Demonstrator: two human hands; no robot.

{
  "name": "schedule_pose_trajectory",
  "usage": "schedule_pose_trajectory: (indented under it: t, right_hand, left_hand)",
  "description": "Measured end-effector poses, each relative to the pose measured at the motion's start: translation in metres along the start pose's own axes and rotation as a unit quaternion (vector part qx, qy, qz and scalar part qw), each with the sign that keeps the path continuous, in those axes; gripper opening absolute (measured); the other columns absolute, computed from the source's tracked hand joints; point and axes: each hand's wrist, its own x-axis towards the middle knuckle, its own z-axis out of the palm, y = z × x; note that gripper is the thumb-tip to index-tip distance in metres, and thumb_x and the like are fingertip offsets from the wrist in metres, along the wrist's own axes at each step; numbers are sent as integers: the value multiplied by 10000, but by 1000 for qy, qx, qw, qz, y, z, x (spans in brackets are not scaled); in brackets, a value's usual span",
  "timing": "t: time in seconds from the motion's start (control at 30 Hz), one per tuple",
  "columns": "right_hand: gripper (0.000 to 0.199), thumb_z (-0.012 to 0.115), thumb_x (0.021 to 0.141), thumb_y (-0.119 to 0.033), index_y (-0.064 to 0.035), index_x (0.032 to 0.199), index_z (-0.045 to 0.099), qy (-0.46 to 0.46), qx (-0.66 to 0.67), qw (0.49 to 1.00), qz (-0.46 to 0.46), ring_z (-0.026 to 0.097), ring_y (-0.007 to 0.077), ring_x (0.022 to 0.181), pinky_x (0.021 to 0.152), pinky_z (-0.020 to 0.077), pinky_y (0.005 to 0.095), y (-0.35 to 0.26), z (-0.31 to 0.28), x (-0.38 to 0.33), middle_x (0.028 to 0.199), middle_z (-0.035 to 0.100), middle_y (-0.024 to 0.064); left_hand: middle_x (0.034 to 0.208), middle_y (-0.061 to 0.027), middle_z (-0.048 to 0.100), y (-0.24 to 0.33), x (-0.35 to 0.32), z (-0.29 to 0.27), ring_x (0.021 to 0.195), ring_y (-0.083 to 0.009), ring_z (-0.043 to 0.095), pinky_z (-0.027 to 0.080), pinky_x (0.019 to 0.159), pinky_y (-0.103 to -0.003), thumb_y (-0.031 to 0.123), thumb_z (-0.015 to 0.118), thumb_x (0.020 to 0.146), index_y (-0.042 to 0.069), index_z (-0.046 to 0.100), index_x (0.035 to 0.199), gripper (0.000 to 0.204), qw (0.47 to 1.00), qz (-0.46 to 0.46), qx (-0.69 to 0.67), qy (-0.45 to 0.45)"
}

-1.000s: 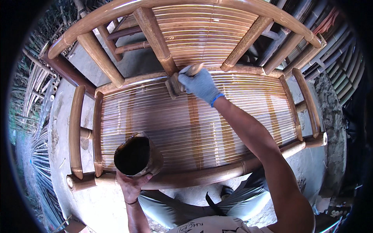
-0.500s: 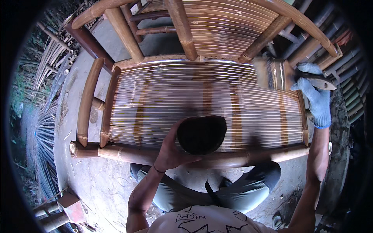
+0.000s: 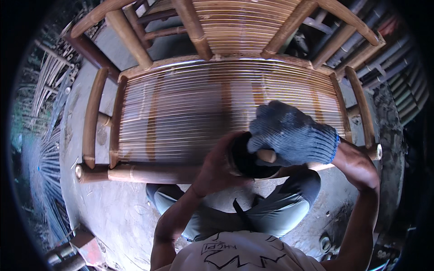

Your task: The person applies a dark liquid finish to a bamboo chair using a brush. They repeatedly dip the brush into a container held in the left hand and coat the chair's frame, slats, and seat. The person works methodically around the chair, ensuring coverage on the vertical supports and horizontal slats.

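Note:
Over the front rail of a bamboo bench, my bare left hand (image 3: 216,166) is wrapped round a dark, round-mouthed container (image 3: 242,156). Its inside looks black, and its contents cannot be made out. My right hand (image 3: 294,133), in a grey-blue knitted glove, is closed over the mouth of this container. From its fist pokes the rounded tan handle end of a brush (image 3: 266,156); the bristles are hidden by the hand and the container. Beneath and beyond lies the bench seat (image 3: 181,108) of thin, glossy bamboo slats, crossed by darker brown bands.
The slatted backrest (image 3: 244,27) and thick bamboo posts rise at the far side. Curved armrests (image 3: 94,117) stand at both ends. Bundled bamboo strips (image 3: 49,158) lie on the left, and stacked poles (image 3: 407,86) at the right. My knees are under the front rail.
My right hand has come from the far right end of the seat to the container, bringing the brush. The container has shifted slightly right, and the whole view has moved a little.

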Motion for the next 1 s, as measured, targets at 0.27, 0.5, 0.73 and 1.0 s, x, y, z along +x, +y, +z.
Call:
schedule_pose_trajectory:
  t: [0.27,0.5,0.73,1.0]
  right_hand:
    - [271,827,656,-127,-78,891,702,92,93,991,-18,668,298,864,729,574,378,-18,-46,35,913,663,90]
    - [297,645,909,-108,-48,1196,597,373,633,579,354,631,233,1131,934,548,365,-36,-37,-49,1153,657,129]
    - [468,622,948,-248,-65,1369,529,355,261,731,521,591,230,1185,953,522,358,-105,-71,-49,1322,600,103]
    - [309,602,976,-233,-61,1232,593,631,663,208,345,663,226,1015,822,588,364,-17,-77,-163,1168,657,98]
  left_hand:
    - [1404,-151,496,39,-8,1,1315,-306,501,429,1084,-413,187,950,580,85,355,1482,1085,996,-36,52,66]
    - [1392,-164,509,161,-10,11,1325,-312,494,433,1087,-438,216,957,572,61,329,1490,1123,978,-141,92,122]
    - [1386,-185,497,292,2,8,1298,-299,514,468,1050,-435,222,970,571,36,281,1482,1158,964,-194,89,158]
    - [1452,-129,456,307,52,-46,1345,-253,455,388,1125,-410,125,945,552,35,284,1500,1160,977,-170,64,115]
